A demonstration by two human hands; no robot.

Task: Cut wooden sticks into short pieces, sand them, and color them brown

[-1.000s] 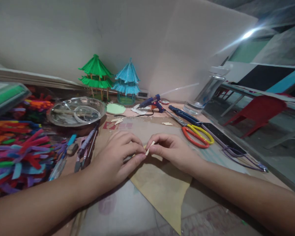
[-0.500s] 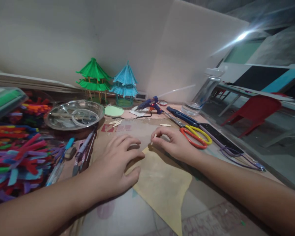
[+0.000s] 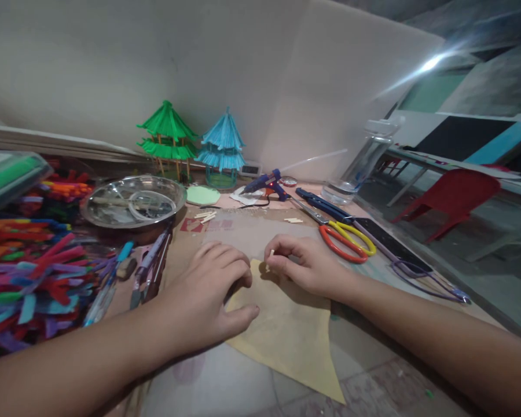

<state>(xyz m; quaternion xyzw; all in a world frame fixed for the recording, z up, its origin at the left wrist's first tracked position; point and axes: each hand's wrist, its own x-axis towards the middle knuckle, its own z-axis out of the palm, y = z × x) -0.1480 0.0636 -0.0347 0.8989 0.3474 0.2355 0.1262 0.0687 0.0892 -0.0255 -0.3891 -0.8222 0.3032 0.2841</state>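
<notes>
A sheet of yellow paper point(image 3: 290, 336) with a pointed lower corner lies on the work surface between my hands. My left hand point(image 3: 219, 289) rests at its left edge, fingers curved and thumb stretched apart, holding nothing. Above the paper's top edge, my right hand point(image 3: 301, 263) pinches a short pale stick point(image 3: 272, 253) between thumb and forefinger. Similar short sticks lie in two small groups beyond my hands, one on the left point(image 3: 206, 216) and one on the right point(image 3: 293, 220).
Scissors point(image 3: 347, 240) with red and yellow handles lie right of my right hand. Behind are a glue gun point(image 3: 267, 184), a clear bottle point(image 3: 360, 165), a green pavilion model point(image 3: 167, 139) and a blue one point(image 3: 222, 150). Colourful pipe cleaners point(image 3: 30, 284) and a metal dish point(image 3: 134, 223) stand left.
The yellow paper has turned, its lower tip swinging right and slightly up. My left thumb has moved out from the fingers. My right hand keeps its pinch on the stick.
</notes>
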